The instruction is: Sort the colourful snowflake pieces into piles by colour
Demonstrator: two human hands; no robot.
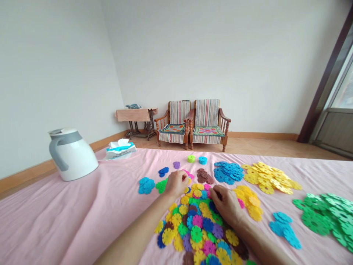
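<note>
Left hand [176, 184] narrow, fingers pinched together just above the top edge of the mixed pile of plastic snowflake discs [190, 228]; anything between the fingertips is hidden. Right hand [224, 204] narrow and curled, fingertips down on the pile's right edge, near a pink disc [241, 203]; cannot tell if it holds one. The pile lies on a pink sheet [68, 206], directly below both hands.

Sorted piles around it: blue [227, 173], yellow [267, 178], green [322, 213], light blue [282, 228], smaller yellow [249, 202], brown [204, 176]. Left of the hands, a light blue pile [146, 186] and a small green pile [161, 186]. Two short stacks, lime [191, 158] and cyan [203, 160], sit near the far edge.

White kettle [72, 154] with grey handle on the sheet, left. Tissue pack [120, 149] just beyond it, teal print, writing too small to read. Two wooden armchairs [193, 123] with striped covers against the far wall.
</note>
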